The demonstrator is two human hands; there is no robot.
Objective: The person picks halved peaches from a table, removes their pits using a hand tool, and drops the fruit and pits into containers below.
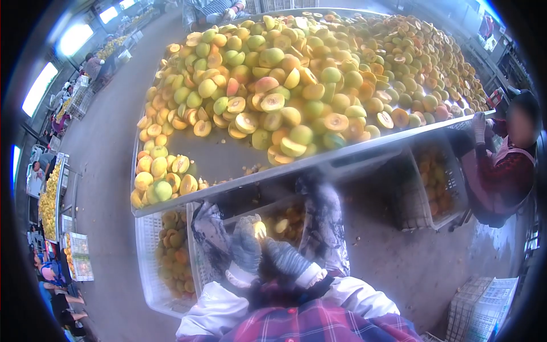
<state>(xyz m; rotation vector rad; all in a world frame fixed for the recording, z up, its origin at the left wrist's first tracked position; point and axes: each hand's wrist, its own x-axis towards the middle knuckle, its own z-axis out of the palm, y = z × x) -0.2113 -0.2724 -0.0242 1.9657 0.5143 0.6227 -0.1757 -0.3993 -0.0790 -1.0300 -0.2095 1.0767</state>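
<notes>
My left hand [247,246], in a grey glove, is closed around a yellow peach piece [260,229] above my lap. My right hand [289,260], gloved too, is closed right beside it with fingertips toward the same piece. Whatever the right fingers grip is hidden by blur. Just beyond my hands, a pale peach half [281,226] shows over a crate of fruit [293,219] between my knees. In front, a metal-edged table [222,149] bears a big heap of yellow-green peaches [273,74], many halved with pits showing.
A white crate [149,265] of peaches stands left of my legs. Another fruit crate [419,188] sits under the table at right, near a seated co-worker [501,165]. Stacked crates [481,308] stand lower right. Other work tables [51,196] line the left side.
</notes>
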